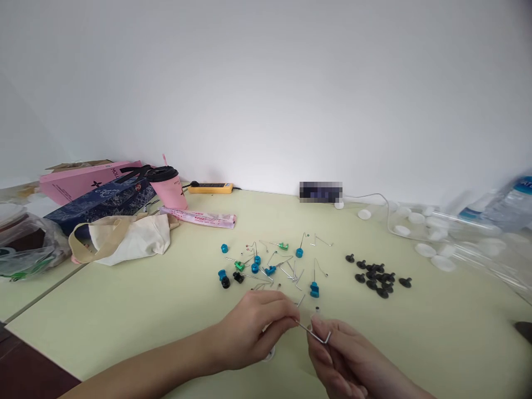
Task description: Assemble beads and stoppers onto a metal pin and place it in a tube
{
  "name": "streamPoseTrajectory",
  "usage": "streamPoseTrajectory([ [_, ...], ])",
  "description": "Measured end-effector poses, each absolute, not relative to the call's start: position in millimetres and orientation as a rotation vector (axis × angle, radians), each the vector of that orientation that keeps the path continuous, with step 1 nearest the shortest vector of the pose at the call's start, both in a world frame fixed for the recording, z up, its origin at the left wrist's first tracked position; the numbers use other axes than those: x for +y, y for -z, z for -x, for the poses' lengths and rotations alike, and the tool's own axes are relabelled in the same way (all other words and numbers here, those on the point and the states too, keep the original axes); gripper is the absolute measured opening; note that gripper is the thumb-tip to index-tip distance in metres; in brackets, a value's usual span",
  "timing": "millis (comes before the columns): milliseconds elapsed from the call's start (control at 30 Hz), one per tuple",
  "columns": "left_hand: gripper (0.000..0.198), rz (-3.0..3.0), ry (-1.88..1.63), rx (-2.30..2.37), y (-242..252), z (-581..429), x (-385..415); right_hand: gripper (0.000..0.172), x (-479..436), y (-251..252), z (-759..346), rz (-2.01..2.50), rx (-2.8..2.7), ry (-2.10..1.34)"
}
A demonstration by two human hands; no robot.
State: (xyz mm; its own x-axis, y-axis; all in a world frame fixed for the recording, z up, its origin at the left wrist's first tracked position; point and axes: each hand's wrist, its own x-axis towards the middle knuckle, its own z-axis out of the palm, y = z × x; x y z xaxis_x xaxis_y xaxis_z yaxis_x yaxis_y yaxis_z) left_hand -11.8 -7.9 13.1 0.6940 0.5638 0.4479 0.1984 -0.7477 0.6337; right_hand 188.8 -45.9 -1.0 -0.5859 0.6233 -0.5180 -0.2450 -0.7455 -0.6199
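Observation:
My left hand (261, 327) pinches a thin L-shaped metal rod (311, 333), which looks like a hex key, between thumb and fingers. Its short bent end lies across my right hand (344, 354). There the thumb and fingertips are closed together, and what they hold, if anything, is hidden. Just beyond the hands lie a blue metal piece with a bent wire (315, 290), a tiny dark piece (317, 308) and several loose bent rods (293, 272). More blue pieces (271, 270), green pieces (240, 266) and a black piece (238, 277) are scattered farther left.
Black disc-shaped pieces with stems (376, 271) are grouped at right. Behind them are white round caps (426, 250), clear tubes and a water bottle (519, 202). At left stand a cloth bag (137, 238), a pink cup (168, 188) and boxes; a yellow power strip (210, 188) sits by the wall.

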Motion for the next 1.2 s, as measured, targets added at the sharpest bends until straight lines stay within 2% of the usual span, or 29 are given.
streamPoseTrajectory([
  [167, 0.020, -2.358, -0.896, 0.592, -11.0, 12.1, -7.0, 0.041, -47.1, -2.5, -191.3, 0.979, -0.649, -2.336],
  [233, 0.021, -2.325, -0.889, 0.617, -12.4, 11.8, -6.4, 0.037, -48.4, -5.0, -190.1, 1.018, -0.727, -2.236],
  [300, 0.022, -2.209, -0.845, 0.700, -13.2, 10.6, -5.1, 0.037, -49.2, -6.5, -189.8, 1.108, -0.972, -2.038],
  [400, 0.026, -1.820, -0.691, 0.802, -10.7, 8.1, -0.2, 0.037, -47.4, -4.9, -193.7, 1.207, -1.538, -1.505],
  [467, 0.028, -1.600, -0.614, 0.799, -7.7, 7.3, 3.7, 0.029, -44.9, -1.6, -197.5, 1.207, -1.786, -1.191],
  [500, 0.029, -1.559, -0.606, 0.798, -6.5, 7.4, 5.2, 0.026, -43.7, 0.4, -198.6, 1.203, -1.816, -1.145],
  [567, 0.028, -1.641, -0.645, 0.828, -5.6, 8.2, 6.4, 0.037, -42.4, 4.1, -198.0, 1.196, -1.710, -1.334],
  [667, 0.024, -1.971, -0.754, 0.876, -7.5, 9.1, 3.7, 0.058, -43.5, 7.0, -190.4, 1.178, -1.315, -1.840],
  [733, 0.022, -2.138, -0.796, 0.860, -8.7, 8.6, 0.8, 0.056, -44.8, 7.7, -185.3, 1.193, -1.129, -2.012],
  [800, 0.022, -2.197, -0.786, 0.846, -9.2, 7.8, -0.9, 0.051, -44.9, 9.8, -184.0, 1.230, -1.166, -2.005],
  [867, 0.021, -2.192, -0.752, 0.886, -9.5, 7.2, -0.9, 0.049, -43.9, 14.5, -188.0, 1.288, -1.482, -1.759],
  [967, 0.019, -2.141, -0.719, 0.964, -9.9, 7.3, 1.4, 0.039, -42.4, 25.0, -199.0, 1.308, -2.102, -0.868],
  [1033, 0.019, -2.090, -0.693, 0.988, -9.3, 7.7, 3.1, 0.031, -42.5, 30.5, -204.4, 1.252, -2.328, -0.380],
  [1100, 0.020, -1.978, -0.658, 0.981, -7.0, 7.9, 4.7, 0.031, -43.1, 31.7, -205.9, 1.222, -2.422, -0.200],
  [1200, 0.024, -1.707, -0.630, 0.911, -1.7, 7.0, 6.7, 0.030, -43.8, 25.5, -203.0, 1.243, -2.349, -0.398],
])
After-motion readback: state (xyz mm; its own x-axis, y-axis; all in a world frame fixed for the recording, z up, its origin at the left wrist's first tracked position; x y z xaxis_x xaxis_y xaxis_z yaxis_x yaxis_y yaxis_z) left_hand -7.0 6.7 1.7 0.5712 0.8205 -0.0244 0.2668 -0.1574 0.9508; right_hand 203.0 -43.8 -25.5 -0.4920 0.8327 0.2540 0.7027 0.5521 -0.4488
